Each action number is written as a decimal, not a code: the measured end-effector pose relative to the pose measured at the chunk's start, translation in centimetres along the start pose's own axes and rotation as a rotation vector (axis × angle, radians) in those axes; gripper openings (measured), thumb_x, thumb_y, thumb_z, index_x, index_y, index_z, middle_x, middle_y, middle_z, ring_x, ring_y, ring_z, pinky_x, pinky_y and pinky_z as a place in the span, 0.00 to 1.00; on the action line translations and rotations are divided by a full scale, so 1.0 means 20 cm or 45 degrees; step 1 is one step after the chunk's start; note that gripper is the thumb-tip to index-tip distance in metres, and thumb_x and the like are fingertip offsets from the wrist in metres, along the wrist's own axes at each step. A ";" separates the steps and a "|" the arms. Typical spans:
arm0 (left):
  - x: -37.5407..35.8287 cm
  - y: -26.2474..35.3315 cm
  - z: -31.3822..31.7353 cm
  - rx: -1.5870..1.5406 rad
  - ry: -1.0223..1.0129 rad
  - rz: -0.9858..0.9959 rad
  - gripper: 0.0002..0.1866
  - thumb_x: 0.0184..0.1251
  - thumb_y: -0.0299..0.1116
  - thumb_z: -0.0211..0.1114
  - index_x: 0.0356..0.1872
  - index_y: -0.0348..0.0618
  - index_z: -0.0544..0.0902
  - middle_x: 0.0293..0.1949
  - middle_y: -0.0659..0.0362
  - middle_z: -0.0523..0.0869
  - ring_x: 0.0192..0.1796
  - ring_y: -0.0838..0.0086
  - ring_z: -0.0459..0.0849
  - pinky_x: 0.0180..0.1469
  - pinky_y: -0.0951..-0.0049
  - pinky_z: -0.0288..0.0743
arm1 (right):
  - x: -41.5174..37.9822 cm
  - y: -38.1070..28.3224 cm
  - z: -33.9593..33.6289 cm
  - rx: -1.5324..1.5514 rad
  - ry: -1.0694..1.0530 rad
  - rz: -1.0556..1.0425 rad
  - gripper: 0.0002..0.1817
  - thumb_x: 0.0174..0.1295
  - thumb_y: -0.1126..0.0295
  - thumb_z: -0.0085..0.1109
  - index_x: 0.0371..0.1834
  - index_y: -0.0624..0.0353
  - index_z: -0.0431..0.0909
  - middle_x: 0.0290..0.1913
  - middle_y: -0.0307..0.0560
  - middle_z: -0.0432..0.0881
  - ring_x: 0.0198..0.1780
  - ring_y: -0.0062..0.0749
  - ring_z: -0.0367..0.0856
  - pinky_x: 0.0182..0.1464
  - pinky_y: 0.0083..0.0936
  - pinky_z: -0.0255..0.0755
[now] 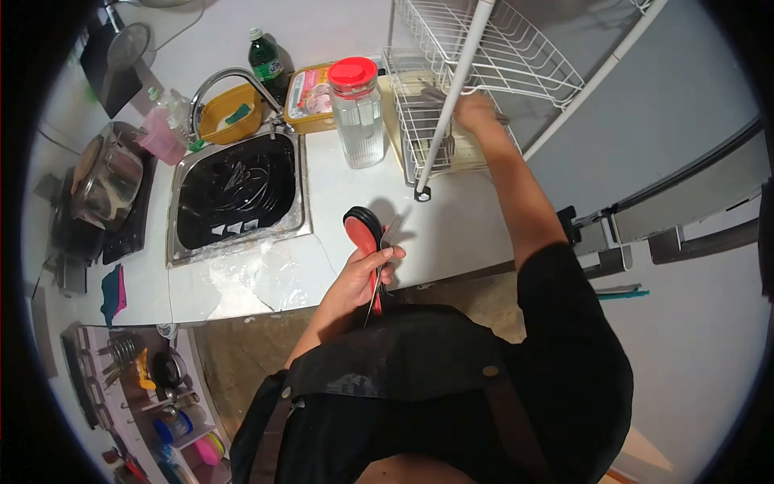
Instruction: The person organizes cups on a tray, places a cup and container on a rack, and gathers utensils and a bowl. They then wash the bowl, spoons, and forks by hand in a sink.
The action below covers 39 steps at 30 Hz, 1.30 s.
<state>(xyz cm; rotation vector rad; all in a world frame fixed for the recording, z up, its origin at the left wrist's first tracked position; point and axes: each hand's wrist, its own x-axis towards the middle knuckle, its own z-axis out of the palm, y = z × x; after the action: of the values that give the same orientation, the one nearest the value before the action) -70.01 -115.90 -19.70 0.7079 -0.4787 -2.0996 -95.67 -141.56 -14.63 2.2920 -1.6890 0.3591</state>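
Observation:
My left hand [364, 276], fingers closed, grips a bundle of utensils above the counter's front edge. In it are a red serving spoon [362, 234], black spoon-shaped utensils [367, 214] behind it and a metal fork [393, 229]. My right hand [477, 113] reaches into the lower tier of a white wire dish rack [415, 141]. Its fingers look curled, but what they hold, if anything, is hidden. Metal cutlery [433, 94] lies beside these fingers, and a fork [450, 145] hangs lower in the rack.
A glass pitcher [359, 133] with a red lid stands left of the rack. Further left are a sink [303, 194] with dark wire-like contents, a faucet [211, 77], a green bottle [264, 58] and a yellow basin [211, 113]. The rack's white post [455, 97] rises close to my right arm.

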 end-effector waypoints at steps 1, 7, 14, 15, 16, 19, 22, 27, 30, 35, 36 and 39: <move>-0.02 0.01 0.01 -0.005 0.012 0.033 0.23 0.64 0.29 0.57 0.59 0.53 0.63 0.40 0.56 0.79 0.24 0.81 0.72 0.25 0.83 0.68 | 0.07 -0.03 0.06 -0.056 -0.094 -0.012 0.13 0.57 0.70 0.42 0.38 0.53 0.78 0.40 0.51 0.80 0.43 0.46 0.79 0.44 0.38 0.73; -0.12 0.05 -0.03 -0.087 0.106 0.120 0.32 0.60 0.26 0.56 0.65 0.55 0.55 0.43 0.54 0.78 0.23 0.80 0.73 0.24 0.81 0.71 | 0.25 -0.06 0.20 0.343 -0.388 0.229 0.21 0.61 0.59 0.37 0.49 0.61 0.73 0.55 0.59 0.71 0.60 0.48 0.67 0.62 0.39 0.57; -0.13 0.09 -0.07 -0.047 0.135 0.057 0.31 0.60 0.26 0.56 0.64 0.54 0.57 0.43 0.56 0.78 0.24 0.82 0.71 0.24 0.84 0.72 | 0.26 0.00 0.20 0.136 -0.392 -0.048 0.14 0.57 0.68 0.42 0.39 0.63 0.76 0.45 0.61 0.77 0.52 0.50 0.75 0.53 0.40 0.69; -0.13 0.11 -0.05 -0.038 0.141 0.044 0.31 0.59 0.26 0.56 0.64 0.54 0.57 0.43 0.56 0.78 0.24 0.82 0.71 0.23 0.84 0.72 | 0.26 0.01 0.16 0.165 -0.405 -0.036 0.14 0.56 0.68 0.43 0.38 0.63 0.76 0.44 0.61 0.77 0.51 0.50 0.75 0.53 0.40 0.69; -0.12 0.13 -0.04 -0.024 0.143 0.035 0.31 0.59 0.26 0.56 0.64 0.54 0.57 0.43 0.56 0.78 0.25 0.82 0.71 0.23 0.84 0.72 | 0.28 0.01 0.14 0.375 -0.480 0.083 0.13 0.53 0.68 0.46 0.36 0.64 0.77 0.42 0.61 0.78 0.49 0.51 0.76 0.50 0.38 0.71; -0.08 0.15 -0.06 0.013 0.087 -0.020 0.31 0.59 0.26 0.57 0.64 0.54 0.57 0.43 0.56 0.78 0.25 0.83 0.71 0.23 0.84 0.71 | 0.31 0.00 0.10 0.131 -0.498 -0.021 0.12 0.51 0.71 0.48 0.34 0.65 0.76 0.40 0.59 0.79 0.45 0.50 0.78 0.47 0.36 0.72; -0.07 0.18 -0.03 0.030 0.043 -0.019 0.31 0.59 0.26 0.57 0.63 0.53 0.57 0.42 0.57 0.79 0.25 0.82 0.71 0.23 0.84 0.71 | 0.36 0.09 0.21 0.049 -0.409 -0.121 0.09 0.52 0.73 0.48 0.32 0.64 0.77 0.39 0.57 0.79 0.42 0.50 0.79 0.44 0.35 0.73; -0.06 0.15 -0.08 -0.113 0.080 -0.060 0.25 0.61 0.26 0.56 0.60 0.49 0.63 0.39 0.61 0.78 0.24 0.86 0.69 0.22 0.88 0.68 | 0.33 0.19 0.13 0.142 -0.193 0.008 0.08 0.53 0.73 0.48 0.34 0.61 0.76 0.40 0.57 0.78 0.43 0.50 0.78 0.44 0.36 0.72; 0.02 0.15 -0.14 -0.300 -0.016 -0.105 0.15 0.63 0.28 0.56 0.52 0.45 0.72 0.36 0.67 0.77 0.24 0.91 0.66 0.21 0.91 0.64 | 0.18 0.21 0.13 0.198 -0.049 0.053 0.08 0.54 0.73 0.47 0.35 0.59 0.76 0.40 0.56 0.78 0.43 0.50 0.77 0.44 0.37 0.72; 0.14 0.13 -0.14 -0.439 -0.152 -0.240 0.10 0.65 0.30 0.55 0.46 0.48 0.73 0.32 0.69 0.76 0.22 0.91 0.65 0.20 0.91 0.62 | -0.14 0.04 -0.04 0.357 0.080 -0.086 0.05 0.53 0.76 0.46 0.30 0.60 0.72 0.38 0.54 0.76 0.40 0.51 0.76 0.41 0.40 0.71; 0.17 0.11 -0.14 -0.454 -0.207 -0.243 0.08 0.65 0.31 0.55 0.45 0.49 0.73 0.32 0.69 0.76 0.22 0.91 0.65 0.20 0.91 0.62 | -0.20 0.00 -0.06 0.378 0.136 -0.085 0.04 0.54 0.76 0.46 0.30 0.61 0.71 0.38 0.54 0.76 0.40 0.50 0.76 0.40 0.40 0.71; 0.23 0.09 -0.10 -0.464 -0.322 -0.252 0.05 0.65 0.37 0.57 0.37 0.53 0.71 0.30 0.69 0.74 0.21 0.90 0.65 0.21 0.90 0.62 | -0.41 -0.10 -0.19 0.477 0.336 -0.033 0.06 0.53 0.78 0.48 0.33 0.59 0.72 0.36 0.50 0.76 0.38 0.48 0.77 0.37 0.35 0.73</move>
<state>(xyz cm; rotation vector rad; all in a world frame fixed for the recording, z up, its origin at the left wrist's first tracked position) -69.90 -120.92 -21.55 0.2889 -0.1545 -2.3911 -96.21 -132.36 -14.13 2.3779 -1.5619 0.9995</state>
